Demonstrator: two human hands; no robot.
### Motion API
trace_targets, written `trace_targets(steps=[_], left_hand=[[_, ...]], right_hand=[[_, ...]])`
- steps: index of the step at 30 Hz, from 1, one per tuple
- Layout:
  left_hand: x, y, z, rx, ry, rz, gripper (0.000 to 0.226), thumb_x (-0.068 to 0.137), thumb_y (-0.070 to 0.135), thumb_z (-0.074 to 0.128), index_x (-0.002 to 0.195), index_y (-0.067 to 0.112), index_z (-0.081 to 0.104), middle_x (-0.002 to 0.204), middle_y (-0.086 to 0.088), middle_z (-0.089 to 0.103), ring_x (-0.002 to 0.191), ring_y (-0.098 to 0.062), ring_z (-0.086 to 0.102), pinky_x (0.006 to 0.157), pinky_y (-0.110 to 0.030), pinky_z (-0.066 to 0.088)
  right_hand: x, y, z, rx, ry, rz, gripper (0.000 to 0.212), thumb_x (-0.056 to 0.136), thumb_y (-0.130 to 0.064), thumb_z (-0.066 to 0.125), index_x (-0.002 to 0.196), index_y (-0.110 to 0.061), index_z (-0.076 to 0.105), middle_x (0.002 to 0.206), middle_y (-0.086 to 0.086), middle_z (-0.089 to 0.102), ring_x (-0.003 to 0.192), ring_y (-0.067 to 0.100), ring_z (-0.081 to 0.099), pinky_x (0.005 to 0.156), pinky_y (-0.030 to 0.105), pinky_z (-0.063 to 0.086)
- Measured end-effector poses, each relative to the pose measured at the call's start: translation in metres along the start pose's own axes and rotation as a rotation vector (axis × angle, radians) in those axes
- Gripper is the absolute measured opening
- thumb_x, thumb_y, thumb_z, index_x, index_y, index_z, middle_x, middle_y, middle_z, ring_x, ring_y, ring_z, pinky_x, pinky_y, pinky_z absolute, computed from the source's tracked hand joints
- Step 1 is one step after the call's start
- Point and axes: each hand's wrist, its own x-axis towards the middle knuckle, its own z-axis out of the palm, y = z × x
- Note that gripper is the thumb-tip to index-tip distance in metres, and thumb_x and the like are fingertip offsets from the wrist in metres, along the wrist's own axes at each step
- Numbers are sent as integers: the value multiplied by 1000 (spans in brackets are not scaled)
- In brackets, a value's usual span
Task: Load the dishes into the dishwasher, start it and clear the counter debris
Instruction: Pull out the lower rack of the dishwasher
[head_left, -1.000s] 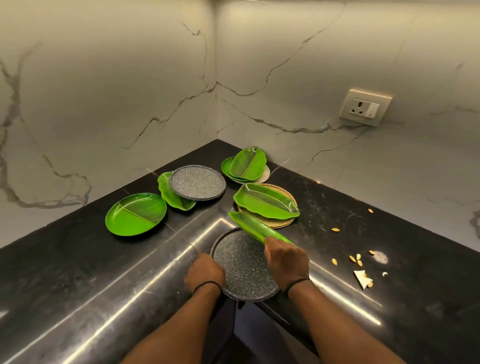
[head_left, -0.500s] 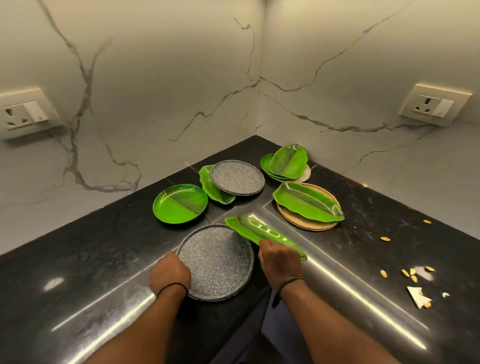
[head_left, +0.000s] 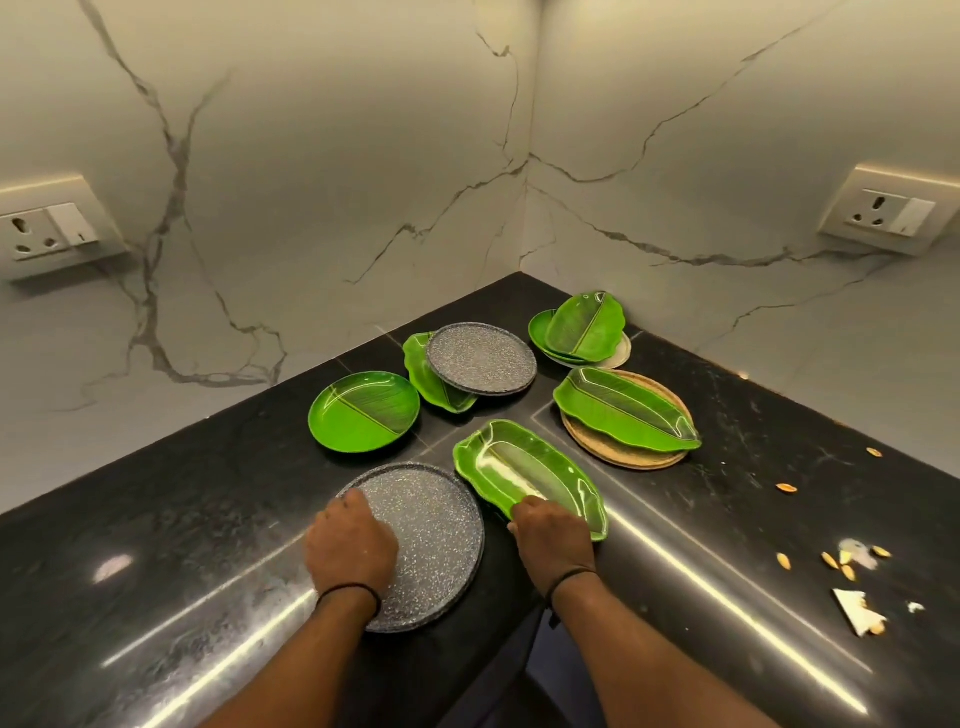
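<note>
Gathering stage — no dish loaded yet, dishwasher not in view. Left hand (head_left: 350, 545) rests on grey speckled plate (head_left: 436, 540) at counter (head_left: 156, 519) edge, fingers curled over it; right hand (head_left: 553, 535) grips near end of leaf-shaped green dish (head_left: 530, 475) just right of that plate. Beyond plate: round green plate (head_left: 363, 410), second grey plate (head_left: 480, 358), further green dishes. Debris (head_left: 852, 566) far right of plate — uncleared.

marble wall (head_left: 322, 156), left socket (head_left: 49, 234), right socket (head_left: 889, 214)
</note>
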Motion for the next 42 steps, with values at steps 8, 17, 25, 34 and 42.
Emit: trace_targets(steps=[8,17,25,34,42], left_hand=[[-9,90,19,-68,28,302,26,58,16,78,78,11,62,72,-11,61,66,-35,60,57,-38,48],[-30,160,50,-119,98,507,22,64,28,77,79,18,64,75,-3,60,71,-27,58,62,-36,46],[-53,188,83,-160,83,694,38,85,55,48,99,23,64,103,4,62,103,-21,57,87,-32,34],[-58,190,91,-170,65,766,48,82,64,53,104,23,65,112,2,63,107,-19,56,92,-29,34],[-62,197,87,-64,-23,703,48,72,61,55,98,22,65,104,1,64,97,-22,60,85,-33,42]], right_hand=[[7,27,-4,282,13,2,30,93,-42,48,89,-18,66,95,5,68,90,28,64,71,39,49],[55,145,-22,174,196,274,12,85,-9,55,89,-10,66,94,12,66,91,33,63,76,37,50],[93,181,8,39,4,219,38,93,-37,55,128,-23,50,142,6,45,135,30,36,107,42,34],[89,189,7,-70,65,55,4,83,-8,63,86,-7,66,76,12,65,70,32,67,55,35,50],[73,201,-19,-134,242,-37,24,56,-6,82,59,-16,60,48,5,57,38,25,56,36,25,40]])
